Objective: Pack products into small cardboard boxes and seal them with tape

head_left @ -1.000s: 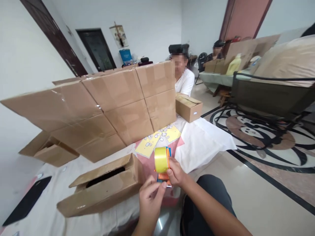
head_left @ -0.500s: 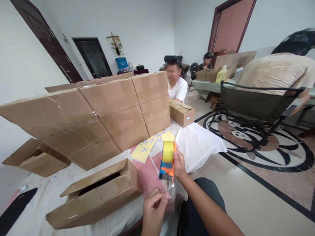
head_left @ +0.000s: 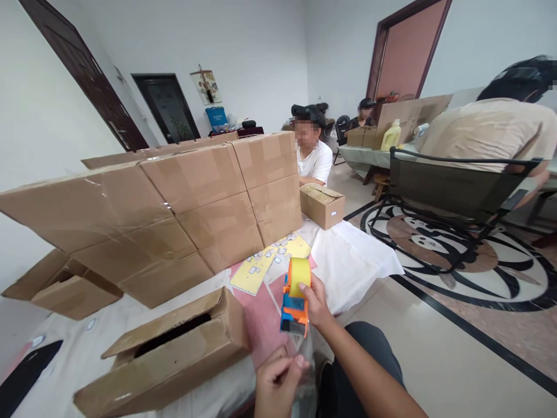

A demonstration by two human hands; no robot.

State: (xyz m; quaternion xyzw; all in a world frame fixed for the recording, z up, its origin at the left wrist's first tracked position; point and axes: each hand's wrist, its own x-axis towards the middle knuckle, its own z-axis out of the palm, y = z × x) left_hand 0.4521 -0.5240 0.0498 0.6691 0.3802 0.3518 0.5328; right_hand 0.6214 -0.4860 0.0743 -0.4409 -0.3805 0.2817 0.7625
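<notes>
My right hand (head_left: 317,302) is closed around an orange and blue tape dispenser (head_left: 294,310) that carries a yellow roll of tape (head_left: 300,277). Below it, my left hand (head_left: 281,374) pinches the loose end of clear tape (head_left: 302,350) that hangs from the dispenser's cutting edge. To the left of my hands lies a cardboard box (head_left: 183,354) with its top flaps partly raised and a dark gap between them. Both hands are apart from this box.
Stacked cardboard boxes (head_left: 213,209) form a wall across the cloth-covered table (head_left: 348,252). Another open box (head_left: 78,293) stands at far left, a small box (head_left: 322,206) at far right. A person (head_left: 315,157) sits behind; another occupies a folding chair (head_left: 456,186).
The tape dispenser has turned slightly in my right hand and come a little lower. My left hand has also shifted slightly down and right, still pinching the tape.
</notes>
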